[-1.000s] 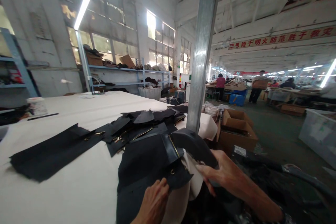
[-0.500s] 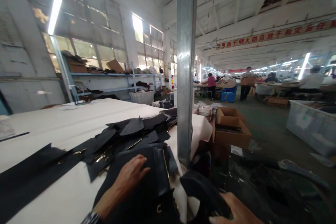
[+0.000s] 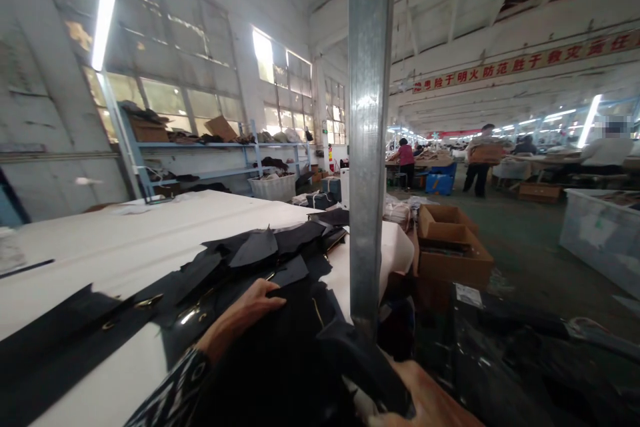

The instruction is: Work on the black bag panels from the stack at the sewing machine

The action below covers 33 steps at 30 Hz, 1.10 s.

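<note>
My left hand (image 3: pixel 245 313) reaches forward and rests flat on a stack of black cut pieces (image 3: pixel 280 347) with gold hardware on the white table (image 3: pixel 150 240). Its fingers lie together on the top piece. My right hand (image 3: pixel 425 400) sits at the bottom edge, closed around a curved black piece (image 3: pixel 365 367) lifted off the stack. More black pieces (image 3: pixel 270 247) lie spread beyond the left hand, and a long black strip (image 3: pixel 65 340) runs to the left.
A steel post (image 3: pixel 367 147) rises just beyond the stack at the table's right edge. Open cardboard boxes (image 3: pixel 450 247) and black plastic bags (image 3: pixel 525 360) stand on the floor to the right. Shelving (image 3: pixel 210 147) lines the far wall. Other people work at distant tables (image 3: pixel 477 160).
My left hand has gone from the near edge of the stack forward onto its top. My right hand has drawn the curved black piece down and toward me. The view shifted slightly.
</note>
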Each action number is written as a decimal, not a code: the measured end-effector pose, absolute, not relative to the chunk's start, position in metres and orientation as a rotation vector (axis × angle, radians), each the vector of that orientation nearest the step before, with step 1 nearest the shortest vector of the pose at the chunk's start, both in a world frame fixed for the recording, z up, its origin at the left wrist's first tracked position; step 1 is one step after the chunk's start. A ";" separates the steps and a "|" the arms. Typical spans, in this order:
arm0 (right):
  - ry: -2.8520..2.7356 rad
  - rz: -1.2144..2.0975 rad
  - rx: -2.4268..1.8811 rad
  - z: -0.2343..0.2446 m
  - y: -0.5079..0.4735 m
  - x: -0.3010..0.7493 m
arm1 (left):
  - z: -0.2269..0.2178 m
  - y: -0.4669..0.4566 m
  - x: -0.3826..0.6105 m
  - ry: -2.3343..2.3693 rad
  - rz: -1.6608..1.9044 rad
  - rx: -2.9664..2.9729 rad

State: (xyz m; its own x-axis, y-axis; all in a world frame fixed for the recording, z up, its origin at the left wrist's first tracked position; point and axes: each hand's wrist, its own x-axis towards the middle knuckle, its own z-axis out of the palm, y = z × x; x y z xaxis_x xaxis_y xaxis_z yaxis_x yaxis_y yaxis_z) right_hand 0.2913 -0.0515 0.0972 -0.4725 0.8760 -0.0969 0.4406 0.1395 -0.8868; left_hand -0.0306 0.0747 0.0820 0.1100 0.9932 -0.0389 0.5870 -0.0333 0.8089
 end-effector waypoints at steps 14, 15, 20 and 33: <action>-1.926 1.383 -1.092 0.122 -0.073 0.258 | 0.110 -0.042 0.001 1.242 1.145 1.011; -1.912 1.397 -1.083 0.125 -0.075 0.259 | 0.108 -0.047 0.002 1.219 1.159 0.989; -1.819 1.437 -0.973 0.142 -0.080 0.267 | 0.103 -0.063 0.002 1.170 1.220 0.876; -1.956 1.387 -0.984 0.145 -0.112 0.264 | 0.123 -0.093 0.007 1.196 1.190 1.005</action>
State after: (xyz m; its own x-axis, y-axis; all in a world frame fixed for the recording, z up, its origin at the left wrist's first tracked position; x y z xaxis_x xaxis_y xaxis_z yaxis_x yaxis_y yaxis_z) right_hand 0.2642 -0.1117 0.1447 -0.5857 0.8103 0.0175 0.2512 0.2021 -0.9466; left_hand 0.0075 -0.0925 0.1225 -0.0209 0.9907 -0.1341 -0.1285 0.1304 0.9831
